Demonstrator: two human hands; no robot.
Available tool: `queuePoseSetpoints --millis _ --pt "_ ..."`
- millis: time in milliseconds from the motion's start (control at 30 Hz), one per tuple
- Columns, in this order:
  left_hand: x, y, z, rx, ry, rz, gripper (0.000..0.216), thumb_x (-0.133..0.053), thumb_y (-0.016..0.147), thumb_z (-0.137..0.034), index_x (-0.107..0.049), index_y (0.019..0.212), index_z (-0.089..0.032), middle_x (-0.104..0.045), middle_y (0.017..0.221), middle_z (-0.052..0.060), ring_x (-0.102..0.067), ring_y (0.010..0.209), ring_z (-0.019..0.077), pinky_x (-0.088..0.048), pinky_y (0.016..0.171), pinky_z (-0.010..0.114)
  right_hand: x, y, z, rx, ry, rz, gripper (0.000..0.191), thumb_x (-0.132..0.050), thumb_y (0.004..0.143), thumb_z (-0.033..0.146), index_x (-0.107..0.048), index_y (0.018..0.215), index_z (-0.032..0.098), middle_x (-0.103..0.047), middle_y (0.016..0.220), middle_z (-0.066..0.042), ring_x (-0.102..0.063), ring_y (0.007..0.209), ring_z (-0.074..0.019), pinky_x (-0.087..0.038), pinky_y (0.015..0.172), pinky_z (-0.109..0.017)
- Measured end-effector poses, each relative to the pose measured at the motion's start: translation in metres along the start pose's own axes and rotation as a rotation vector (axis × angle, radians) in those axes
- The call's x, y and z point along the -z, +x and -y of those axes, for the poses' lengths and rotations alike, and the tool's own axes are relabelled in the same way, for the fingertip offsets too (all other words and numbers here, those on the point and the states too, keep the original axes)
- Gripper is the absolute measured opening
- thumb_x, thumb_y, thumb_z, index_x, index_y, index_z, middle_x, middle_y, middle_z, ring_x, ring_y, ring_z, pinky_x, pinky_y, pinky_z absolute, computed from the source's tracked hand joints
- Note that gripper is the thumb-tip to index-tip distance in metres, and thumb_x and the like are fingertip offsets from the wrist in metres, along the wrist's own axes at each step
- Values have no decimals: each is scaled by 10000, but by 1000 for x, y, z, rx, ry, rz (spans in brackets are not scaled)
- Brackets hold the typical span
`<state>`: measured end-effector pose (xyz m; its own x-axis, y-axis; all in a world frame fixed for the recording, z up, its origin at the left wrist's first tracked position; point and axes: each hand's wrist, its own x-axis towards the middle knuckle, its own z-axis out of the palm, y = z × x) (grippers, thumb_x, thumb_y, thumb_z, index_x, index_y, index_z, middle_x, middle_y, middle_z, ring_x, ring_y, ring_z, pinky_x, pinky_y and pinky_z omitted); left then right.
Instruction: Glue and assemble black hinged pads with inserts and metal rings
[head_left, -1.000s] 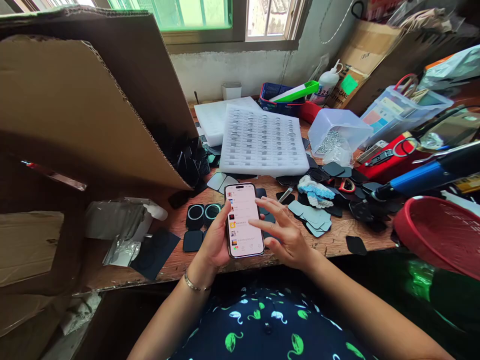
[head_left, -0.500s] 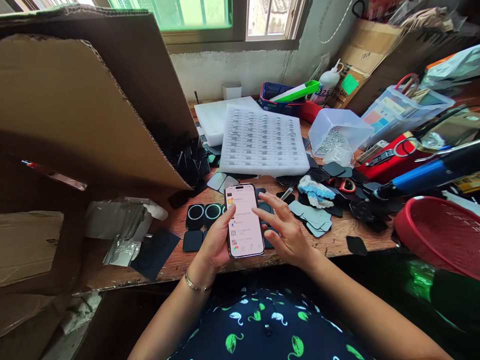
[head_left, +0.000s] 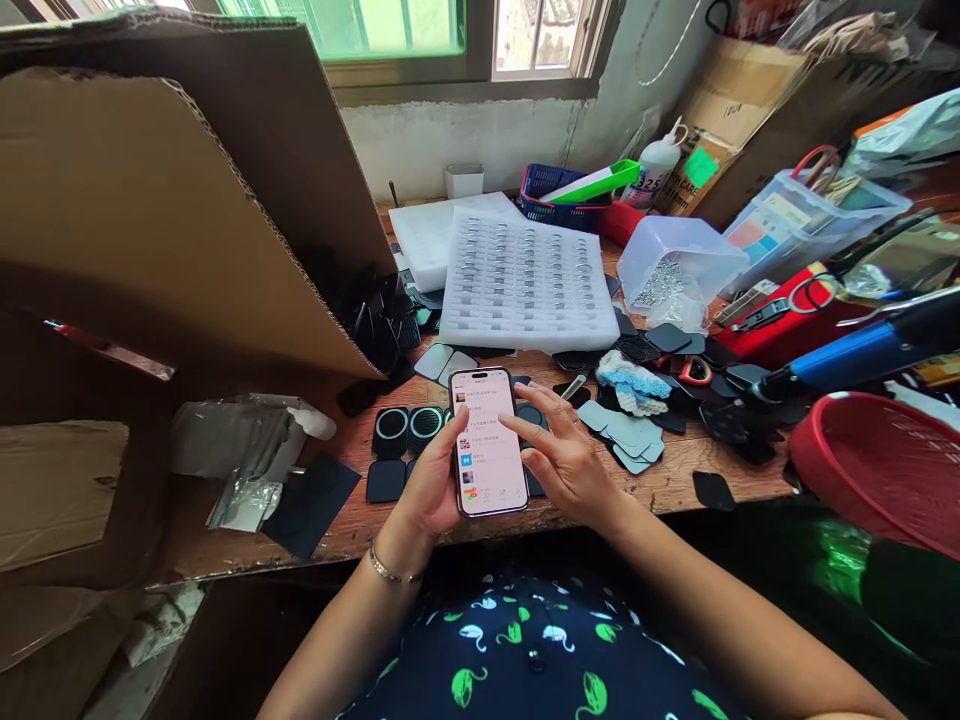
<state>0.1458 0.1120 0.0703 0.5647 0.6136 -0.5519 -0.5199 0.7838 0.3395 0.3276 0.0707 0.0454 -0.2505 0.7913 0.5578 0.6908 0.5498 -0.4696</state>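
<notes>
My left hand is closed round a smartphone, its thumb lying along the left edge of the lit screen. A list with small coloured icons shows on that screen. At the phone's right side, my right hand has its fingers apart and holds nothing; one fingertip is over or on the glass. Black square pads with silver rings lie on the table behind the phone, partly hidden by it and my hands. Plain black pads sit in front of them.
A white foam tray with rows of slots stands at the back. Large cardboard rises at the left. Toward the right are grey pads, a blue-and-white cloth, a clear bin of small metal parts and a red basket.
The list on the phone's screen has scrolled to other entries. My right index fingertip has shifted slightly left over the screen. My left hand and the phone stay in place.
</notes>
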Motion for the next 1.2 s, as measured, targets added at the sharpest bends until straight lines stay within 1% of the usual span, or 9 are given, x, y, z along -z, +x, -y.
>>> queuePoseSetpoints --millis 100,200,333,500,600,667,767,1000,1200 --pt "1 0 1 -17 31 -67 398 -581 898 -248 -646 1263 -102 -752 1130 143 -721 1038 283 -532 998 434 0 2 0 -22 -26 5 438 -382 1053 388 -624 1350 176 -434 1522 -169 -342 1460 -294 -324 1186 -552" --pt "2 0 1 -36 81 -117 491 -595 757 -85 -643 1245 -101 -766 1087 127 -728 1019 282 -531 1003 438 -1 3 -1 -47 -59 -2 442 -382 1053 392 -596 1380 187 -426 1533 -164 -345 1461 -290 -330 1181 -559" --pt "4 0 1 -3 83 -114 473 -598 766 -153 -646 1231 -85 -764 1085 145 -734 992 299 -548 976 455 -4 6 -3 -50 -80 11 448 -391 1049 393 -580 1399 187 -417 1542 -169 -335 1470 -298 -330 1182 -566" --pt "2 -1 2 -93 148 -53 605 -611 723 -43 -605 1319 -146 -777 1053 105 -752 918 270 -563 948 432 -2 16 -4 -125 -78 -3 526 -400 1040 446 -450 1514 223 -357 1590 -148 -319 1481 -306 -317 1192 -575" --pt "1 -1 0 -17 109 0 439 -570 905 -227 -604 1323 -100 -772 1038 149 -749 945 293 -556 957 448 5 18 0 -29 0 -35 480 -395 1044 411 -501 1476 230 -384 1573 -134 -353 1464 -297 -348 1180 -548" --pt "0 -1 -3 27 57 40 490 -472 991 -407 -590 1346 -91 -758 1086 173 -736 1003 308 -546 972 459 9 15 3 88 53 -47 413 -394 1044 385 -631 1342 227 -435 1536 -127 -403 1429 -300 -376 1157 -541" --pt "0 0 -6 26 16 118 586 -387 1010 -526 -554 1400 -121 -729 1179 178 -714 1067 319 -531 991 474 11 10 5 179 71 -46 398 -402 1039 386 -732 1158 198 -494 1483 -137 -436 1395 -313 -388 1137 -547" --pt "0 1 -5 -10 -20 97 569 -468 990 -516 -560 1404 -137 -720 1215 159 -705 1093 311 -516 1016 448 4 10 -1 3 -23 -27 394 -418 1041 362 -651 1318 206 -455 1520 -146 -395 1431 -293 -372 1158 -550" --pt "1 1 -4 -12 -22 83 556 -470 988 -510 -574 1388 -138 -727 1201 155 -706 1093 312 -518 1014 444 0 14 -3 -68 -59 -4 447 -429 1038 387 -560 1424 204 -421 1551 -150 -376 1449 -294 -345 1183 -553"
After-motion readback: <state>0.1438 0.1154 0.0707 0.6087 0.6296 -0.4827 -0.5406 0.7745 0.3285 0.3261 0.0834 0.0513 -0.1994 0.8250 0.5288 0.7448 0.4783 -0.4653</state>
